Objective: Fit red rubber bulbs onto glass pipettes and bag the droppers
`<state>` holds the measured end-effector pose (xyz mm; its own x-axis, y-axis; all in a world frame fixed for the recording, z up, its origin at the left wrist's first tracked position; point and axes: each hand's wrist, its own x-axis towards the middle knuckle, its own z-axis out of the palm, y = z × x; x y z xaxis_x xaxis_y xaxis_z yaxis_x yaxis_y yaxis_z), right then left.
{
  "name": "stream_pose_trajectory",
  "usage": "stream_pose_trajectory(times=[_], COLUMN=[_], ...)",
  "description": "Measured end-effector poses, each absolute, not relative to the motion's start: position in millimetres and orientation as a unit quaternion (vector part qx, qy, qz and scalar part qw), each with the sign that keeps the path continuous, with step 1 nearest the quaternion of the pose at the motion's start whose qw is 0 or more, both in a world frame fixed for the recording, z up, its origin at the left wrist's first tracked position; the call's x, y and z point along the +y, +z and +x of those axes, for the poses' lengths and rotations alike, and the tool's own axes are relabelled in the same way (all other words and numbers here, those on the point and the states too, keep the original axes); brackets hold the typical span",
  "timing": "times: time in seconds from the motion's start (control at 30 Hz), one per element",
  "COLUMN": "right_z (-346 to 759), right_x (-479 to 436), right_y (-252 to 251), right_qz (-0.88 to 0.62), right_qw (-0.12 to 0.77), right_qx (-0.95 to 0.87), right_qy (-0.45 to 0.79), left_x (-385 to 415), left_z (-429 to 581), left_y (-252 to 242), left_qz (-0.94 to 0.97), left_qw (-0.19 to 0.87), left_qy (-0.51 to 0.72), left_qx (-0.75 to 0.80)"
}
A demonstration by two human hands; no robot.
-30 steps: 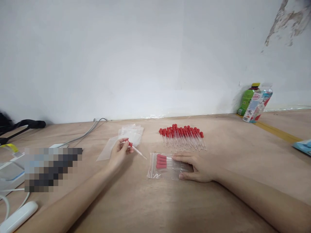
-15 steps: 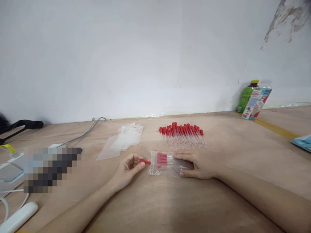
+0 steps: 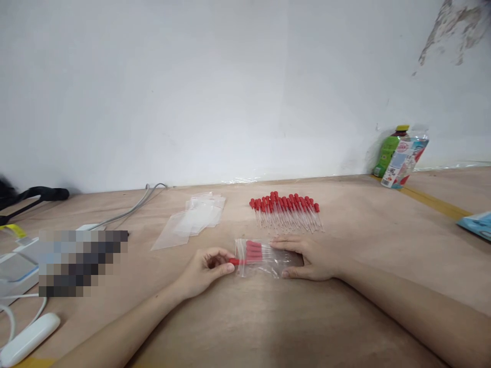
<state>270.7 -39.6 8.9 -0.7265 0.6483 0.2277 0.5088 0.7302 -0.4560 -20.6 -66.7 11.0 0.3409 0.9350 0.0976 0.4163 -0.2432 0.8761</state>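
A clear zip bag (image 3: 275,268) lies flat on the table, its zip end facing left. Inside it several red-topped droppers (image 3: 253,250) rest side by side, their clear stems pointing right. My left hand (image 3: 210,268) pinches the red bulb of another dropper (image 3: 236,261) between thumb and fingers at the bag's mouth, with its stem in the bag. Across the right end of the bag rests my right hand (image 3: 307,259), thumb and fingers apart and stretched out, touching the plastic; its palm hides that end.
Behind the bag lies a pile of red-topped droppers (image 3: 286,209). Flat clear bags (image 3: 199,217) overlap to its left. Bottles (image 3: 401,156) stand by the wall at right. A grey cable (image 3: 134,209), a white device (image 3: 30,337) and a blurred patch are at left.
My left hand has moved slightly right, sliding the dropper further into the bag's mouth. My right hand stays on the bag.
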Motion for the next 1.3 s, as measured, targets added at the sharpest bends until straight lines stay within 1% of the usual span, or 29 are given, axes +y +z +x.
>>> stream_pose_trajectory(times=[0.1, 0.17, 0.37, 0.43, 0.53, 0.73, 0.9, 1.03, 1.13, 1.2, 1.3], right_z=[270, 271, 271, 271, 271, 272, 273, 272, 272, 271, 271], right_x=[-39, -39, -38, -38, -39, -39, -39, -41, -42, -41, -40], right_y=[9, 9, 8, 8, 8, 10, 13, 16, 15, 14, 13], right_qz=[-0.314, -0.313, -0.318, -0.317, -0.315, -0.296, -0.275, -0.27, -0.274, -0.276, -0.27], right_qw=[0.19, 0.187, 0.182, 0.186, 0.188, 0.19, 0.174, 0.176, 0.178, 0.175, 0.173], right_qx=[-0.913, -0.914, -0.914, -0.913, -0.913, -0.916, -0.924, -0.927, -0.926, -0.927, -0.929], right_qy=[0.177, 0.177, 0.176, 0.176, 0.178, 0.193, 0.201, 0.193, 0.188, 0.187, 0.184], left_x=[-69, -69, -70, -70, -71, -62, -54, -55, -58, -60, -63], left_z=[-13, -10, -8, -7, -6, -14, -20, -21, -22, -20, -13], left_y=[9, 9, 14, 16, 16, 12, 14, 22, 23, 20, 12], left_qz=[0.739, 0.741, 0.724, 0.728, 0.737, 0.736, 0.756, 0.804, 0.812, 0.8, 0.773], left_qw=[0.38, 0.389, 0.483, 0.492, 0.484, 0.484, 0.472, 0.414, 0.416, 0.419, 0.384], left_qy=[0.309, 0.312, 0.268, 0.282, 0.302, 0.297, 0.254, 0.225, 0.213, 0.219, 0.255], left_qx=[0.463, 0.449, 0.412, 0.384, 0.362, 0.368, 0.375, 0.363, 0.35, 0.37, 0.436])
